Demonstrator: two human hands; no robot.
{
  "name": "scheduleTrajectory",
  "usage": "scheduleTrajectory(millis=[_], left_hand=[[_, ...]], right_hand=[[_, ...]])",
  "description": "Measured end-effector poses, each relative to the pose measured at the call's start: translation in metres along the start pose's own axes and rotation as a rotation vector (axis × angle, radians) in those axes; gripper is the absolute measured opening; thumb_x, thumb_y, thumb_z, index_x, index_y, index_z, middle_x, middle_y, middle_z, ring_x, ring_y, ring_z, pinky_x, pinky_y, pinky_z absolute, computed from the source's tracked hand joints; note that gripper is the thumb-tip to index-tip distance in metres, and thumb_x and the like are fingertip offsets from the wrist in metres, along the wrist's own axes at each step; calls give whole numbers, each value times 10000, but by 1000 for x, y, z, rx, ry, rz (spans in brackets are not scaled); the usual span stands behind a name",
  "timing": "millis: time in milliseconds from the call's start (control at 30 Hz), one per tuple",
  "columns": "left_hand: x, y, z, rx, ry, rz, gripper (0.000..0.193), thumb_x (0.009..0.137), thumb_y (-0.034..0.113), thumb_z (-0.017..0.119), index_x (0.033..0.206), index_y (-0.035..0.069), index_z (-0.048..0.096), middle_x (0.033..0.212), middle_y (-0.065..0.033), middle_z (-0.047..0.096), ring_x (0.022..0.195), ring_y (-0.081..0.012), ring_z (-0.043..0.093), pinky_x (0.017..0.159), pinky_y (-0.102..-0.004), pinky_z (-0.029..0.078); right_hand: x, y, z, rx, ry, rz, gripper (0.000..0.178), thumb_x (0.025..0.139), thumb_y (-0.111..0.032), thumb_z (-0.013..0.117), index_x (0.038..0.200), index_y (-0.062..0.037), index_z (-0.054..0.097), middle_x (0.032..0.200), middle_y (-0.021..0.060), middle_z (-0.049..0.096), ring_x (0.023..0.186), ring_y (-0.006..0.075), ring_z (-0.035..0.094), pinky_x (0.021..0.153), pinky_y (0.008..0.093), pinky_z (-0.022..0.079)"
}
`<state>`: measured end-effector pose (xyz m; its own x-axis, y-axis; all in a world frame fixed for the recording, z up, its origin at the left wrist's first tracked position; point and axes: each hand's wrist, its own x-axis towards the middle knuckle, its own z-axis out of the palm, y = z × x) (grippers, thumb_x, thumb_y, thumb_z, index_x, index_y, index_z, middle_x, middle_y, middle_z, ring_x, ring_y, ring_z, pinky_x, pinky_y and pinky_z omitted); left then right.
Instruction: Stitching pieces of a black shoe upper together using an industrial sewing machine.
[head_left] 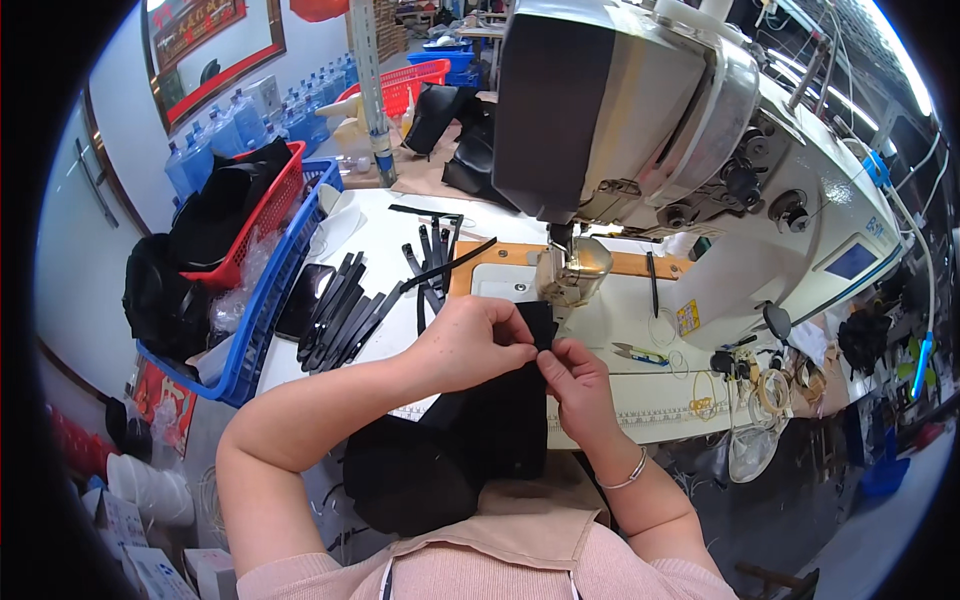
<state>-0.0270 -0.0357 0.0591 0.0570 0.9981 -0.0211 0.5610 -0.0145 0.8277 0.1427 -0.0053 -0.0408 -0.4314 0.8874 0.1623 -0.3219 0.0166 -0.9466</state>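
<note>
Both my hands pinch a piece of black fabric (500, 410) just in front of the needle area of a white sewing machine (690, 110). My left hand (468, 340) comes in from the left, with thumb and fingers closed on the fabric's upper part. Close beside it, my right hand (578, 385) grips the fabric's right edge between thumb and finger. The fabric hangs off the table's front edge toward my lap. Its top end lies next to the presser foot (570, 275). What lies between the fingertips is partly hidden.
Several black strips (345, 315) lie left of the machine, beside a dark phone (304, 300). A blue basket (240, 370) and a red basket (240, 245) with black pieces stand at the left. Thread snips (640, 355) lie on the table at right, near a black pen-like tool (653, 285).
</note>
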Motion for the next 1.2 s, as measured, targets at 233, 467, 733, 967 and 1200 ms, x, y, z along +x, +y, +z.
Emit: scheduleTrajectory(millis=[233, 467, 733, 967, 1200], left_hand=[[16, -15, -3, 119, 110, 76, 738, 608, 339, 850, 1148, -12, 492, 1047, -150, 545, 902, -219, 532, 796, -303, 465], [33, -48, -6, -89, -266, 139, 507, 706, 338, 793, 1065, 22, 623, 1014, -131, 618, 999, -205, 564, 908, -308, 421], [41, -55, 5, -306, -326, 123, 312, 778, 206, 728, 1010, 13, 651, 828, -21, 651, 763, -83, 582, 716, -236, 472], [50, -59, 6, -462, -261, 44, 282, 768, 177, 720, 960, -14, 639, 801, -23, 639, 716, -87, 582, 667, -229, 476], [87, -43, -12, -758, -212, -182, 270, 714, 95, 700, 960, 5, 631, 869, -72, 657, 755, -160, 640, 715, -270, 515]], right_hand=[[2, 6, -6, 181, 32, 22, 77, 909, -134, 622, 958, -77, 609, 735, -87, 536, 610, 7, 419, 541, 171, 326], [-6, 16, 2, 109, 60, -56, 112, 914, -104, 614, 1002, -36, 599, 847, -44, 593, 763, 30, 504, 709, 191, 430], [0, 21, 0, 133, 109, -49, 106, 924, -120, 601, 989, -36, 610, 825, -44, 601, 736, 19, 496, 686, 181, 421], [18, 13, -1, 157, 57, 67, 117, 923, -140, 602, 979, -40, 625, 804, -42, 611, 696, 21, 528, 623, 175, 430], [34, -36, 6, 170, 9, 246, 114, 925, -163, 598, 956, -58, 632, 723, -48, 580, 567, 17, 478, 494, 177, 389]])
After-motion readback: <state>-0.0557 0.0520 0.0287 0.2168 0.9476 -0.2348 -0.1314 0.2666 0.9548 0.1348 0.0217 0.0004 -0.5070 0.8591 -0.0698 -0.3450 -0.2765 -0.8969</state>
